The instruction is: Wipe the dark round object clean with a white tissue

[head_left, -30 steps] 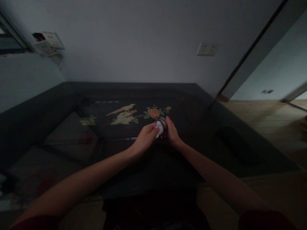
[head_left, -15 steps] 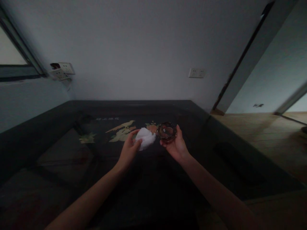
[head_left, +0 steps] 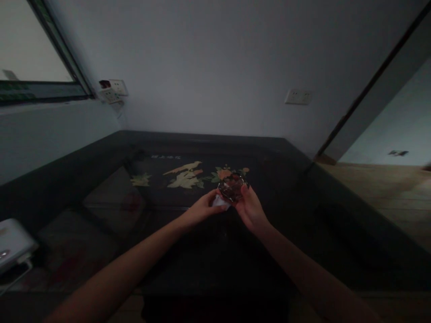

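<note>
My right hand (head_left: 251, 207) grips a small, round, brownish glass bowl (head_left: 231, 186) with a faceted, wavy rim, much like an ashtray. Its thumb lies on the rim at the right, and the bowl is tilted so its inside faces me. At the bowl's lower left, my left hand (head_left: 203, 207) is closed on a crumpled white cloth or tissue (head_left: 219, 202), pressed against the glass from below. Most of the white wad is hidden behind the bowl and fingers. Both hands are held above a dark glossy table (head_left: 188, 269).
A bird-and-flower picture (head_left: 185, 175) decorates the tabletop. A white device with a cable (head_left: 15, 244) sits at the far left. Wall sockets (head_left: 298, 97) are on the wall behind, and a dark oblong shape (head_left: 353, 233) is faintly visible at the right.
My left hand has moved right, bringing the white cloth against the glass bowl's lower side. The bowl has tilted towards me. The view has shifted left, bringing the white device into sight.
</note>
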Demonstrator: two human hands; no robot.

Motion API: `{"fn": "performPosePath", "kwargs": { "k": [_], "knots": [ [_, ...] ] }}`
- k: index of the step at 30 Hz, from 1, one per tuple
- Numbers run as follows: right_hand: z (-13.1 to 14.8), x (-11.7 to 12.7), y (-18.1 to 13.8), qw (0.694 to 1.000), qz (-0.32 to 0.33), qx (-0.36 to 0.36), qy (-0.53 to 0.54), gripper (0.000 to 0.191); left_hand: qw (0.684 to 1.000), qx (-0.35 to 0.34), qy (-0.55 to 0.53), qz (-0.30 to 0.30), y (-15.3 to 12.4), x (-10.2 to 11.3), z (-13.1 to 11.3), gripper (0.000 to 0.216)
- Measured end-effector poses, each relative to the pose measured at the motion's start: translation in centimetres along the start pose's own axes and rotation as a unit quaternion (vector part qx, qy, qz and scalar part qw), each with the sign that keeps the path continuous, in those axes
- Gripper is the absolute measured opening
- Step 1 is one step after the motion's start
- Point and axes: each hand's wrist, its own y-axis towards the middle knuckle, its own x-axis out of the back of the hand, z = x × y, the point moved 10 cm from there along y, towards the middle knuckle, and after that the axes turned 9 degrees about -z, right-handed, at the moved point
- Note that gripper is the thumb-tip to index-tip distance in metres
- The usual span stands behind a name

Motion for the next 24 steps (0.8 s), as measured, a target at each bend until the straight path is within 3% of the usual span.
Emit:
{"fn": "performPosePath", "kwargs": {
  "k": [3, 7, 9, 16, 24],
  "knots": [
    [0.1, 0.7, 0.0, 0.998, -0.025, 0.033, -0.042, 0.047, 0.997, 0.023, -0.073, -0.003, -0.1, -0.6, 0.6, 0.062],
    [-0.6, 0.6, -0.1, 0.996, -0.02, 0.032, -0.087, 0.048, 0.988, -0.021, -0.113, -0.101, -0.1, 1.0, 0.3, 0.074],
    [-1.0, 0.3, -0.3, 0.995, -0.008, 0.018, -0.093, 0.051, 0.983, -0.041, -0.13, -0.121, -0.1, 1.5, -0.1, 0.077],
    [-2.5, -0.7, -0.7, 0.995, 0.024, -0.039, -0.085, 0.055, 0.987, -0.036, -0.115, -0.104, -0.1, 1.4, -0.8, 0.065],
    [-2.9, -1.1, -1.1, 0.995, 0.042, -0.044, -0.083, 0.056, 0.989, -0.026, -0.079, -0.124, -0.3, 1.7, -0.7, 0.064]
  ]
}}
